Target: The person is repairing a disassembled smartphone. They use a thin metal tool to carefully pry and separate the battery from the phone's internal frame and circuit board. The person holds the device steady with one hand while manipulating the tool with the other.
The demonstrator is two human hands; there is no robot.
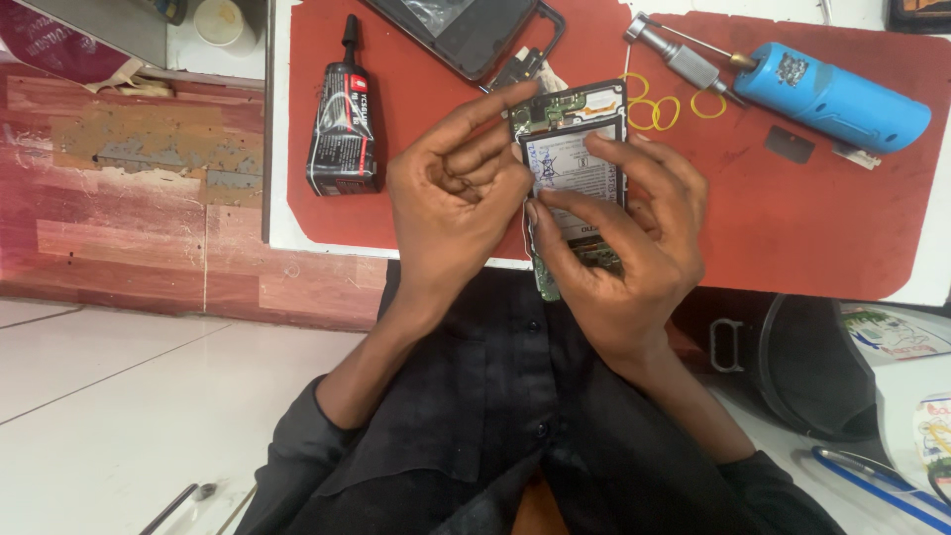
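— Colours on the counter (282, 119)?
— White is noted at its edge; a red mat (812, 218) is laid over it. A blue tool (832, 94) and yellow rubber bands (654, 104) are recorded there.

— And the opened phone (575, 168)?
— Green circuit board and a white-labelled battery are seen. A black glue tube (342, 129) with red marking is logged. Black sleeves (495, 416) are observed.

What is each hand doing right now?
Left hand: fingers curled, gripping the opened phone's left edge.
Right hand: closed on the phone, fingertips on its battery.
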